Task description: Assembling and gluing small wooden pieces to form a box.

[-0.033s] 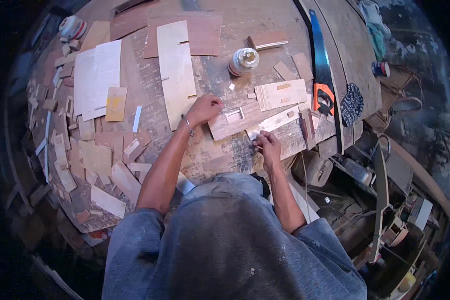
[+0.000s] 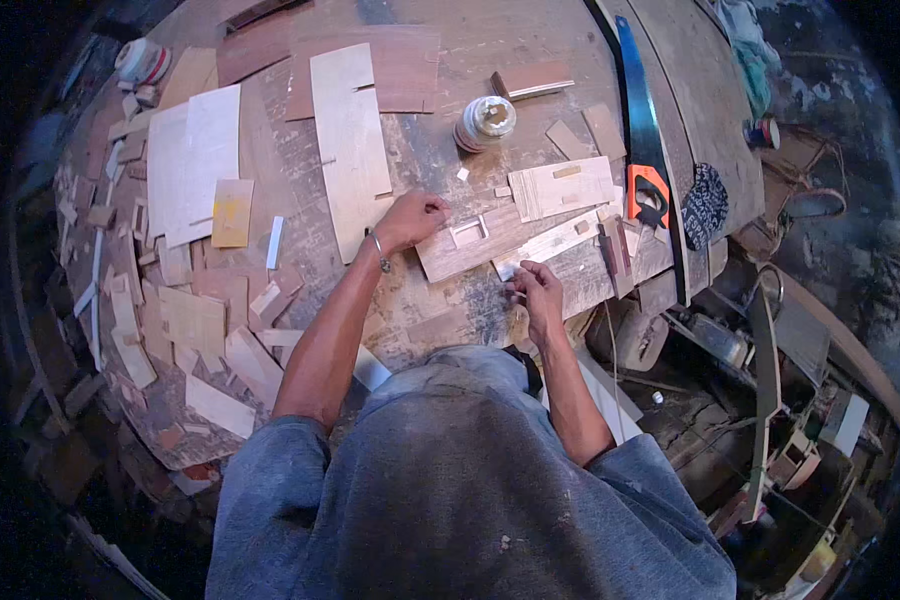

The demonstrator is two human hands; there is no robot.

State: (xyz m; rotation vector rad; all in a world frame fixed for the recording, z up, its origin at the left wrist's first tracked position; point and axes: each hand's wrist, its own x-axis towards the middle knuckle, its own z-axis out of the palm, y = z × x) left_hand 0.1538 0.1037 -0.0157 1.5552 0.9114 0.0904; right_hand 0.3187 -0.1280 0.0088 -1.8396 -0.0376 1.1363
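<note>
My left hand (image 2: 413,221) hovers at the left end of a brown wooden board (image 2: 444,261), its fingers curled with the tips pinched together. Whatever may be between those tips is too small to make out. On the board lies a small pale rectangular wooden frame (image 2: 468,232). My right hand (image 2: 538,297) is closed in a pinch beside the near end of a light wooden strip (image 2: 540,245); what it holds, if anything, I cannot make out. A pale panel (image 2: 535,192) with small wood blocks on it lies just beyond the strip.
An open jar (image 2: 489,121) stands beyond the boards. To the right lie a handsaw (image 2: 645,130) with an orange handle and a dark patterned cloth (image 2: 705,206). Wood offcuts (image 2: 192,318) crowd the left side, near a long notched panel (image 2: 350,140). The bench edge runs close to my body.
</note>
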